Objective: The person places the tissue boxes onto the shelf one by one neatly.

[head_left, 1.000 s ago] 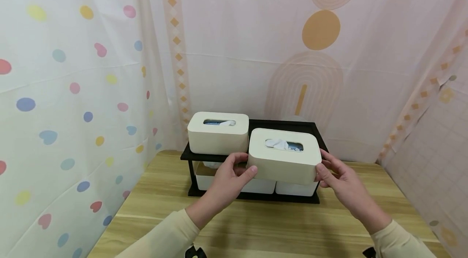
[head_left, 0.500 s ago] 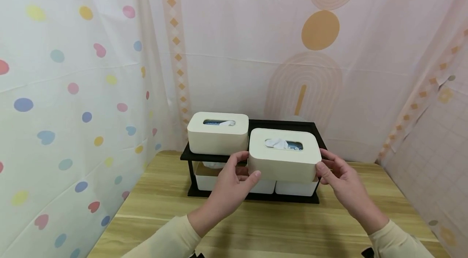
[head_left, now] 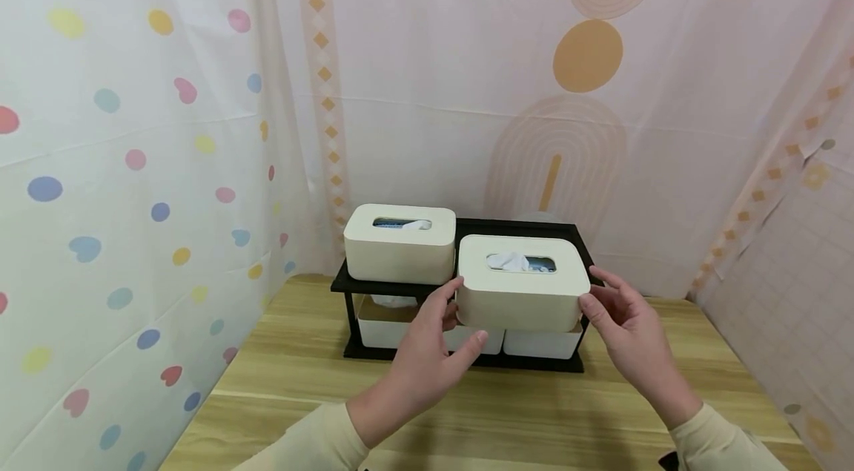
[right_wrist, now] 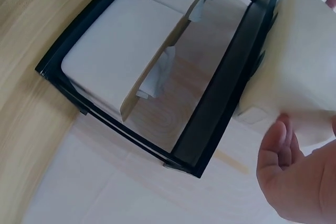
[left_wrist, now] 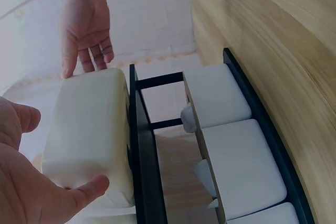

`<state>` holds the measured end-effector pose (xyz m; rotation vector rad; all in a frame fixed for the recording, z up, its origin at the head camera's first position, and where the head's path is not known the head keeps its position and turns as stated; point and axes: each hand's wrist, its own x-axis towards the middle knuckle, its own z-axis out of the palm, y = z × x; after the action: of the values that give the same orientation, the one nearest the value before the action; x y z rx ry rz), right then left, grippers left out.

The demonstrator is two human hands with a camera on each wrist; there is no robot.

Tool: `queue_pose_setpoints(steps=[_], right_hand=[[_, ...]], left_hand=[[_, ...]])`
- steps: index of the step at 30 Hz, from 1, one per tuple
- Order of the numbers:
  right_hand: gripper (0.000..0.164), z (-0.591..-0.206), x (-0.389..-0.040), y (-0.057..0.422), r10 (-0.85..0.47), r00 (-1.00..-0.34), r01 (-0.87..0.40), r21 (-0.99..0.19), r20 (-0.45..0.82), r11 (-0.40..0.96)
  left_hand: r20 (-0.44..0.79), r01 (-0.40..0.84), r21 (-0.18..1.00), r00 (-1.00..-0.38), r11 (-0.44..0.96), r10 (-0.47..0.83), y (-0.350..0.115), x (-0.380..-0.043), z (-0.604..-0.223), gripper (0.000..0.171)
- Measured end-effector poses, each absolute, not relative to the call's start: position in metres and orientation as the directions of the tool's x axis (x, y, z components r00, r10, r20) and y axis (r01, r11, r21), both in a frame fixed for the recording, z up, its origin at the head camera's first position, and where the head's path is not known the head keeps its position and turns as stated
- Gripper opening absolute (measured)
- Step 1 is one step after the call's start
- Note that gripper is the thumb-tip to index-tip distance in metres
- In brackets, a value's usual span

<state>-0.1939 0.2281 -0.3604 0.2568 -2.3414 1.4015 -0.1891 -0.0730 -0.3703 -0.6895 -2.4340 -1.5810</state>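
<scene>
A cream tissue box [head_left: 523, 304] sits at the right of the black rack's upper shelf [head_left: 333, 284], its front seeming to jut past the shelf edge. White tissue shows in its slot. My left hand [head_left: 434, 352] is at its left end, fingers relaxed, the index by the corner and the thumb apart from the box. At the other end my right hand [head_left: 630, 334] touches the corner with its thumb, fingers loosely spread beside it. In the left wrist view the right hand [left_wrist: 89, 27] has nearly straight fingers at the box [left_wrist: 86, 124].
A matching tissue box [head_left: 400, 256] stands on the upper shelf's left side. Several white containers [right_wrist: 123, 51] with tissue showing fill the lower level. The rack rests on a wood-grain table [head_left: 520, 419], with patterned curtains [head_left: 427, 85] behind and at the sides.
My left hand has loosened: its thumb has come down and away from the box front. The right hand's fingers have spread a little. The box stays nearly in place.
</scene>
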Motion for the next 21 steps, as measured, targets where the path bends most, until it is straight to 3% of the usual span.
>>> queue_pose_setpoints(steps=[7, 21], right_hand=[[0.036, -0.3642, -0.1941, 0.2236, 0.089, -0.857, -0.393, -0.757, 0.507, 0.523], [0.035, -0.3647, -0.193, 0.2246, 0.103, -0.861, -0.377, -0.761, 0.498, 0.529]], left_hand=[[0.466, 0.569, 0.723, -0.821, 0.392, 0.331, -0.0721, -0.186, -0.3755, 0.082], [0.57, 0.673, 0.578, -0.738, 0.462, 0.361, -0.0731, -0.1876, -0.3793, 0.082]])
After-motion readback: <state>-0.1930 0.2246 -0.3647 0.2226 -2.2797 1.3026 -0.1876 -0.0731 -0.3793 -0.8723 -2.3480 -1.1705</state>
